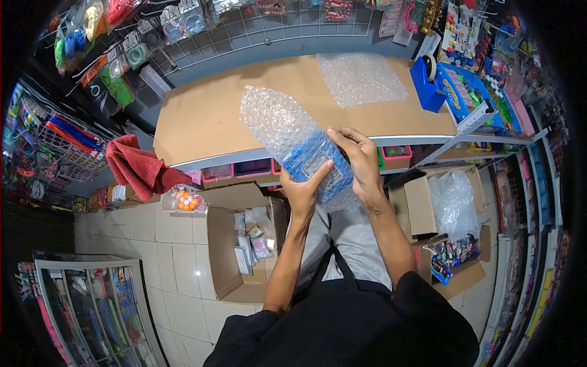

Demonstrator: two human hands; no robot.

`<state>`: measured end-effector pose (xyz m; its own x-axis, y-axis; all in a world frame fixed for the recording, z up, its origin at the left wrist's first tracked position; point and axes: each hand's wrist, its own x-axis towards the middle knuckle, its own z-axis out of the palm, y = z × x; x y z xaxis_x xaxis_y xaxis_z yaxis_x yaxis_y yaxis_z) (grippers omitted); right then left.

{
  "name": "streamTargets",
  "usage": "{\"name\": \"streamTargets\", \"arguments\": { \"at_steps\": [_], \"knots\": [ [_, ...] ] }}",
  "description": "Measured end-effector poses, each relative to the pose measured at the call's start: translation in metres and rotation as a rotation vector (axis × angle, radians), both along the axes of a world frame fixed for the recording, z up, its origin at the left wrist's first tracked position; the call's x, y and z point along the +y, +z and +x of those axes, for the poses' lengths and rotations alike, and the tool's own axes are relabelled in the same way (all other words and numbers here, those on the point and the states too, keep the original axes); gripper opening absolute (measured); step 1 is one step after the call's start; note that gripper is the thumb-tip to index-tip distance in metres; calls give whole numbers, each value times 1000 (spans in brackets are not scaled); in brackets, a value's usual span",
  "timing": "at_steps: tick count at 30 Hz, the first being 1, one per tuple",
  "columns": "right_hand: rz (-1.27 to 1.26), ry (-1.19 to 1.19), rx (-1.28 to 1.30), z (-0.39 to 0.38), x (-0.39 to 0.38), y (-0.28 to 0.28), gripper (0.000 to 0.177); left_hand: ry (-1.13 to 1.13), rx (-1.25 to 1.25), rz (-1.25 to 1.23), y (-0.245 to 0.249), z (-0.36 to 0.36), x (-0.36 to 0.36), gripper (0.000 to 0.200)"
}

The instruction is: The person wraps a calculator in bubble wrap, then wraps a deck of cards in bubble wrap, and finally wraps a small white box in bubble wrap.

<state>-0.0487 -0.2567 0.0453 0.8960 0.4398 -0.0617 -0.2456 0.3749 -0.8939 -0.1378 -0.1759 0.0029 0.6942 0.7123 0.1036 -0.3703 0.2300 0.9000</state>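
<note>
Both of my hands hold a blue calculator (pixel 310 160) that lies inside a sheet of bubble wrap (pixel 273 120), in front of the brown counter (pixel 208 110). My left hand (pixel 304 191) supports the packet from below, its thumb pressed on the wrapped face. From the right side, my right hand (pixel 360 156) grips the packet with its fingers curled over the top edge. The loose end of the wrap sticks up and to the left over the counter.
A second bubble wrap sheet (pixel 361 78) and a blue tape dispenser (pixel 426 81) lie on the counter. A red cloth (pixel 139 168) hangs at its left end. Open cardboard boxes (pixel 241 244) (pixel 449 211) stand on the tiled floor. Packed goods hang on wire racks around.
</note>
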Motion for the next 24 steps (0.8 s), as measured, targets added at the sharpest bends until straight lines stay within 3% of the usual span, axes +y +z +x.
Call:
{"name": "streamTargets", "arguments": {
  "at_steps": [10,24],
  "knots": [
    [-15,198,124,8,-6,-13,20,5,21,-8,-4,-2,3,46],
    [168,620,575,23,-13,-23,30,-124,12,-64,-4,-12,18,45]
  ]
}}
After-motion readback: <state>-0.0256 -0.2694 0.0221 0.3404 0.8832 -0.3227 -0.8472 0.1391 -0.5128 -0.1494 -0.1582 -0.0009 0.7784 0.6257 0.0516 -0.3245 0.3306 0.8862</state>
